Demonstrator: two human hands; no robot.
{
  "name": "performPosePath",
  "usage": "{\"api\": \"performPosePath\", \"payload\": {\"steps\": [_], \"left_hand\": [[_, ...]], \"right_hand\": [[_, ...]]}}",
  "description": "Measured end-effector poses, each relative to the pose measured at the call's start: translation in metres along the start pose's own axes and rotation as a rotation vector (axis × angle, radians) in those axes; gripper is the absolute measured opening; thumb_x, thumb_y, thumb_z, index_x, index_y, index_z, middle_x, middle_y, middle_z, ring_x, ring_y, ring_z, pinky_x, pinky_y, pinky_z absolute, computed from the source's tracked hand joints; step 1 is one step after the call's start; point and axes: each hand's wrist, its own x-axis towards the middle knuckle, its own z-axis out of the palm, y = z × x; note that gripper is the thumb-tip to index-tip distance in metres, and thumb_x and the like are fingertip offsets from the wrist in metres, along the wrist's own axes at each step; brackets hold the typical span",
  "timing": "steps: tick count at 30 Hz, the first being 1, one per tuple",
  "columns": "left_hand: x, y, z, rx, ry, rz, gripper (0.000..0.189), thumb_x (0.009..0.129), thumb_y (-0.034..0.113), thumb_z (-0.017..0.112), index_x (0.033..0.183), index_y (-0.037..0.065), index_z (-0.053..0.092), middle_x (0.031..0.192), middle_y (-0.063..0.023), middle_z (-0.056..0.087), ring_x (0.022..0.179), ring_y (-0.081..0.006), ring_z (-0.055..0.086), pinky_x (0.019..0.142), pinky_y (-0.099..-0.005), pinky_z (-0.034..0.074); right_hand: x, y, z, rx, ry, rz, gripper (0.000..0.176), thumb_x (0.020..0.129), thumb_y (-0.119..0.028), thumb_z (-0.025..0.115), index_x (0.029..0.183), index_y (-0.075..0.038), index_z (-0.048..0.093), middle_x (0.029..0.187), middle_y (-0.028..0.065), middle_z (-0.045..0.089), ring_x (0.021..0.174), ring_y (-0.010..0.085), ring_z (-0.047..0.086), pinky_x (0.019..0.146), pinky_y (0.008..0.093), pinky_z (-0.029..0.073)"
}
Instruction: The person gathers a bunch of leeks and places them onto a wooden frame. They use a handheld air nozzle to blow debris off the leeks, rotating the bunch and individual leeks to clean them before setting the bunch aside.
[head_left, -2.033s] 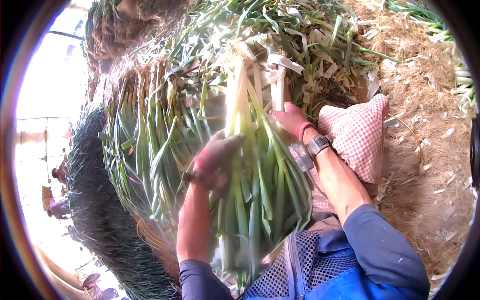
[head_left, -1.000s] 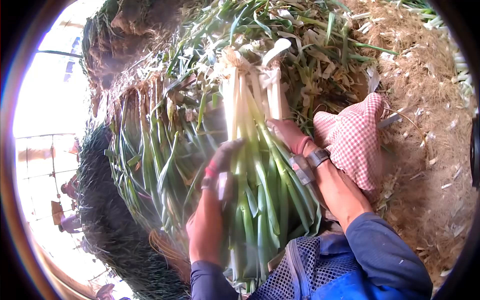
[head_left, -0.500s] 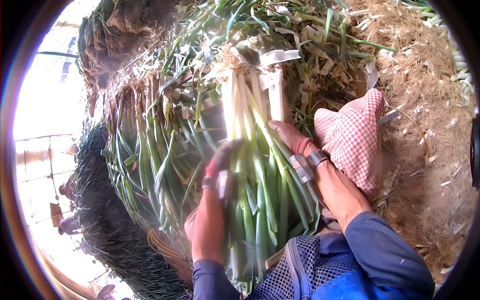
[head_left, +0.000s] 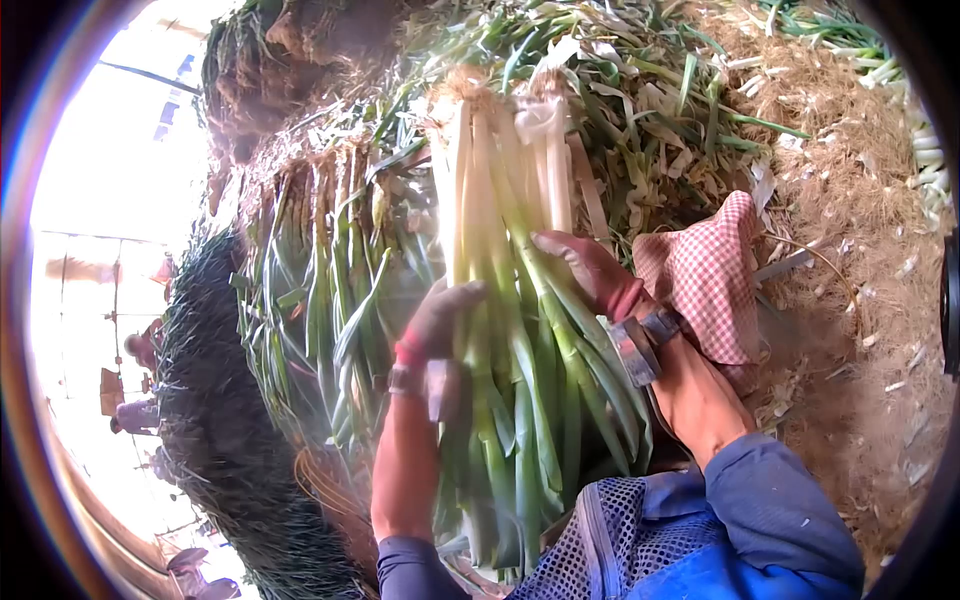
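A bunch of green onions (head_left: 515, 290) lies in front of my body, its white stems and roots pointing away and its green leaves towards me. My gloved left hand (head_left: 440, 315) grips its left side where white turns to green. Against the right side, my gloved right hand (head_left: 590, 270) is pressed with its thumb on top of the stalks. Some of the fingers are hidden by the onions. Both wrists carry dark bands with small grey blocks.
More untrimmed onions (head_left: 330, 270) lie in a pile to the left. Leaf scraps (head_left: 640, 120) are heaped beyond the bunch. A red-checked cloth (head_left: 705, 285) sits by my right forearm, near a blade-like metal strip (head_left: 790, 262). Root litter (head_left: 850, 330) covers the right side. People (head_left: 140, 415) are at far left.
The bunch's root end has shifted up and away, and its stems sit closer together. Both hands stay on its sides. A loose white strip by the roots is no longer visible there.
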Motion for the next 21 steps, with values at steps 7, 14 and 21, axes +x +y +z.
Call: {"api": "performPosePath", "payload": {"steps": [7, 14, 21], "left_hand": [[-0.079, 0.051, 0.015, 0.155, 0.108, 0.179, 0.051, 0.093, 0.017, 0.074, 0.138, -0.003, 0.059, 0.118, -0.0087, 0.07, 0.1, -0.0184, 0.069, 0.089, -0.0328, 0.056], [-0.141, 0.058, 0.003, 0.118, 0.088, 0.222, 0.061, 0.09, 0.023, 0.081, 0.142, -0.001, 0.058, 0.119, -0.0083, 0.072, 0.104, -0.0218, 0.072, 0.093, -0.0398, 0.061], [-0.186, 0.046, 0.005, 0.031, 0.131, 0.276, 0.062, 0.086, 0.021, 0.082, 0.138, -0.004, 0.06, 0.118, -0.0159, 0.073, 0.107, -0.0295, 0.074, 0.091, -0.0447, 0.065]], "right_hand": [[-0.01, -0.05, 0.059, -0.347, -0.243, -0.47, 0.035, 0.104, -0.022, 0.068, 0.128, 0.003, 0.073, 0.125, 0.0092, 0.077, 0.113, 0.0169, 0.07, 0.102, 0.0331, 0.053], [-0.056, -0.082, 0.146, -0.258, -0.37, -0.377, 0.034, 0.098, -0.03, 0.075, 0.119, -0.004, 0.077, 0.115, 0.0136, 0.078, 0.104, 0.0224, 0.074, 0.09, 0.0356, 0.058], [-0.07, -0.08, 0.171, -0.604, -0.318, -0.328, 0.045, 0.091, -0.042, 0.079, 0.117, -0.005, 0.077, 0.09, 0.0095, 0.078, 0.082, 0.0191, 0.072, 0.081, 0.0338, 0.056]]}}
